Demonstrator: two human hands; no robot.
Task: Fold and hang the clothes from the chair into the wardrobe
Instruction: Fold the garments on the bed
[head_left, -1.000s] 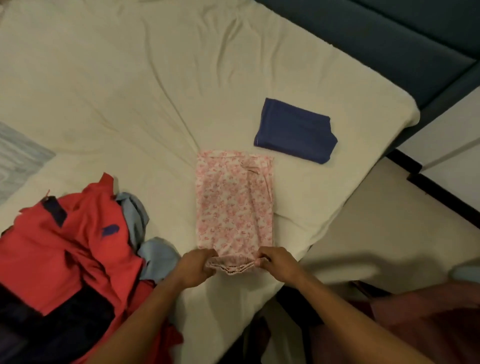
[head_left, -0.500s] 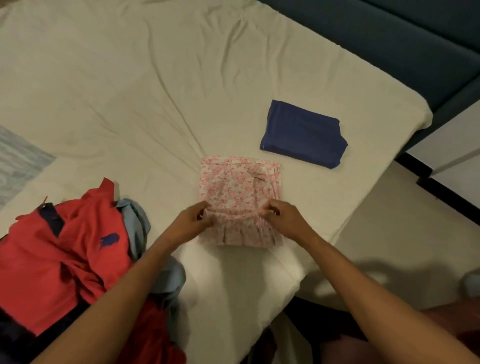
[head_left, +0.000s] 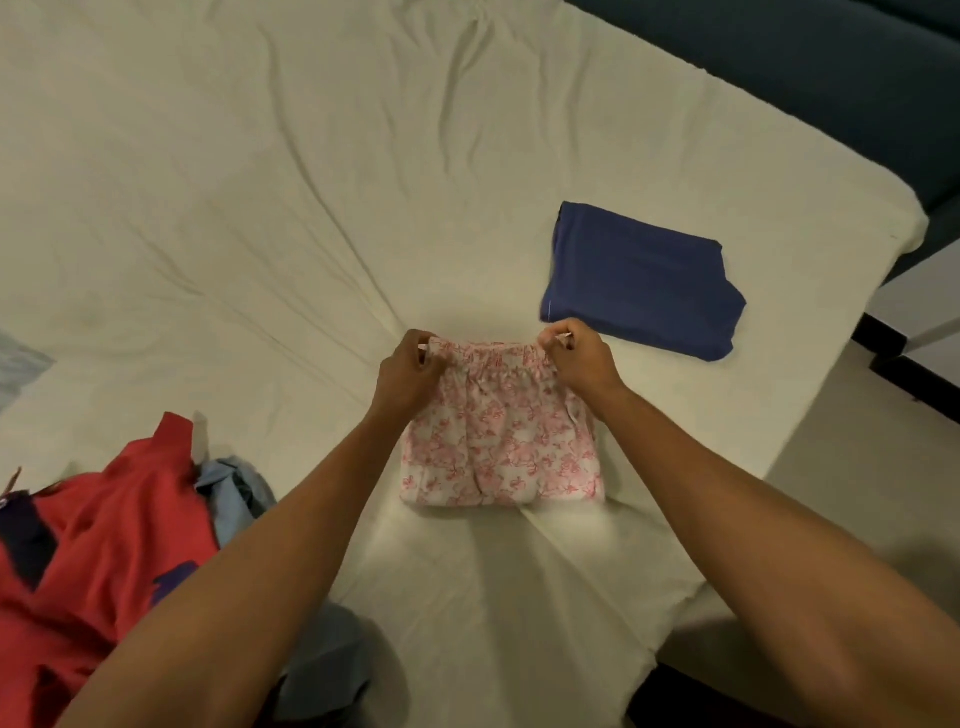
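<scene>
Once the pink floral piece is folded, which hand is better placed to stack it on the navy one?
Right, probably. The right hand pinches the far corner of the pink floral garment beside the folded navy garment. The left hand grips the opposite corner, farther from it.

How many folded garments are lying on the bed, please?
2: the navy garment far right, and the pink floral garment at centre, pinched by both hands. The left-hand pile may hide others.

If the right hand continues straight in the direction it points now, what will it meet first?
Probably the folded navy blue garment. The right hand, pinching the pink floral cloth, points away across the bed, and the garment's near edge lies just beyond its fingertips.
</scene>
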